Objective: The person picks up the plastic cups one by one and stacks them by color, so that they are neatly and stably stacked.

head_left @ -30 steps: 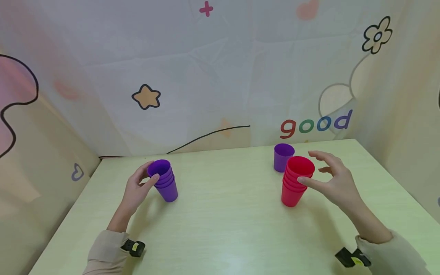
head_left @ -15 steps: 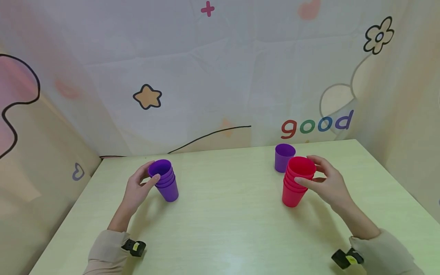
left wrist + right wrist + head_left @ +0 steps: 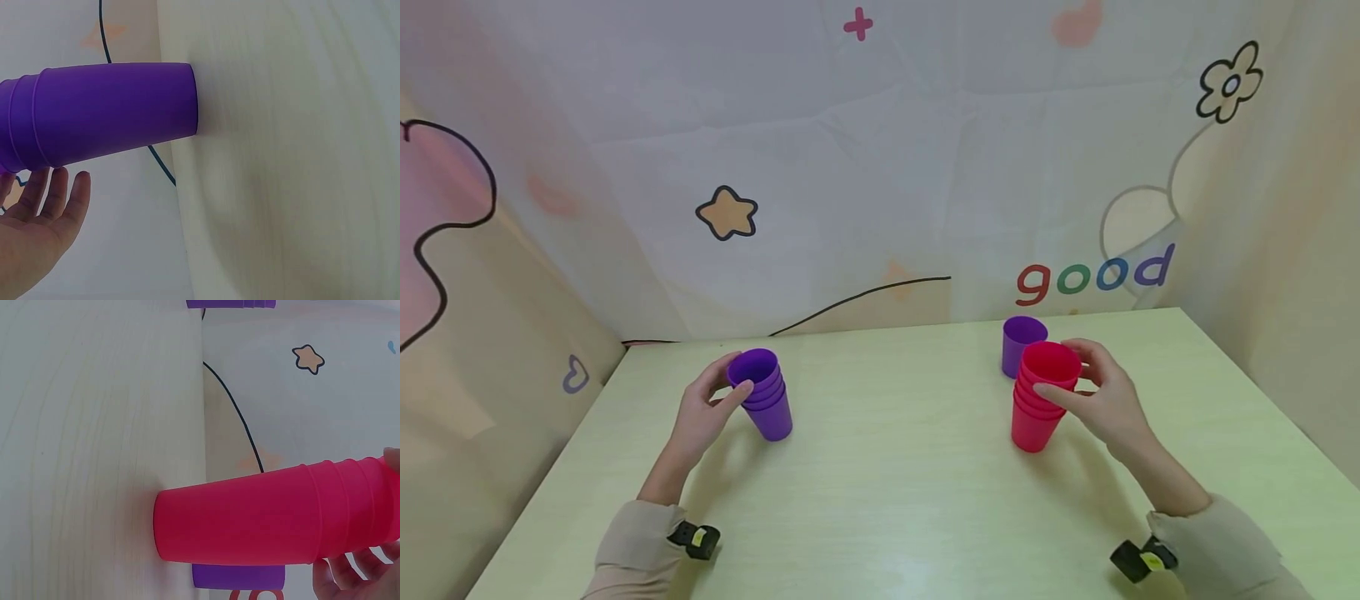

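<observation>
A stack of several nested purple cups [image 3: 767,408] stands on the left side of the table. My left hand [image 3: 700,412] grips it near the rims, thumb in front and fingers behind. In the left wrist view the fingers of that hand [image 3: 44,219] lie along the upper cups, and the base meets the tabletop. On the right is a stack of several nested red cups [image 3: 1033,421]. My right hand [image 3: 1108,404] holds this stack by its upper rims, the thumb across the near side. The far fingers are partly hidden behind the red rim.
A single purple cup [image 3: 1022,337] stands upright just behind the red stack, partly covered by it. The pale table [image 3: 880,492] ends at a printed cloth backdrop [image 3: 850,183], with cloth walls on both sides.
My right hand has come in leftward and its fingers have closed round the red stack, which has shifted slightly left. My left hand stays on the purple stack.
</observation>
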`<state>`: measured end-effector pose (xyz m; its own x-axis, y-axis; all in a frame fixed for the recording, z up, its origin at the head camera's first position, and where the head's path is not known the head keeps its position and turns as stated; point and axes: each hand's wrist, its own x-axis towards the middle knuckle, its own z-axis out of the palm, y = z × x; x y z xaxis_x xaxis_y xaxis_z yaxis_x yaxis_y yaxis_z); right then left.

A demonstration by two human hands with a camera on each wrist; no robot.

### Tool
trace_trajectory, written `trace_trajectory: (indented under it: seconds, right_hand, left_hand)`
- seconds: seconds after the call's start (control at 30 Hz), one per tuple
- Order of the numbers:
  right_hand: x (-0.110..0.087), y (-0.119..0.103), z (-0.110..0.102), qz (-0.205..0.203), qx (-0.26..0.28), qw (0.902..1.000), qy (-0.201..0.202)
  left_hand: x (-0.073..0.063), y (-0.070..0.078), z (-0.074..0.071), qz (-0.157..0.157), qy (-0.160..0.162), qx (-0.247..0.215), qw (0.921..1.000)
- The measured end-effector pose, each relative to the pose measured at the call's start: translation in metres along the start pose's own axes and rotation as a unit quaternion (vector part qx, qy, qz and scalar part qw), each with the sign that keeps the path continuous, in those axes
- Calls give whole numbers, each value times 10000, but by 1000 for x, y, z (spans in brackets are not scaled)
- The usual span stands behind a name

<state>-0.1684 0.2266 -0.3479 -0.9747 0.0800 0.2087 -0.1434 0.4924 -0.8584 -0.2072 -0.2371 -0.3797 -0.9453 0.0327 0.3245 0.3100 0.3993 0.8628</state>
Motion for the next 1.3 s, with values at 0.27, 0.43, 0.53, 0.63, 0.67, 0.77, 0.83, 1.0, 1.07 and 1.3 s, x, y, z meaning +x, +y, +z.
trace_trajectory:
  seconds: [0.27,0.43,0.53,0.63,0.67,0.77,0.83,1.0,1.07,1.3]
  right_hand:
    - [7,-2,10,-14,65,10000,-16]
    - [11,-3,14,-35,117,9999,-68]
    - [12,-2,17,-47,133,9998,-105]
    - [14,-4,19,-40,156,9998,-140]
    - [14,-4,20,-41,166,9997,-145]
    - [15,-6,22,-18,192,9997,-157]
    - [16,-7,24,-7,203,9997,-163]
    - [22,-9,30,9,218,9996,-163]
    - [24,-10,33,10,253,9996,-156]
    - [36,-11,43,-30,359,9992,-183]
  left_hand:
    - [0,1,0,-5,15,-25,10000]
    - [0,1,0,-81,-34,6,10000]
    - [0,1,0,-135,-67,12,9999]
    - [-1,1,0,-135,-64,-9,9999]
    - [-1,1,0,-128,-61,-12,9999]
    - [-1,0,-1,-99,-59,-14,9999]
    - [0,0,-1,-79,-56,14,10000]
    - [0,0,-1,-107,-51,57,9999]
    - [0,0,-1,-116,-53,43,9999]
    - [2,-3,-1,-85,-17,-68,9999]
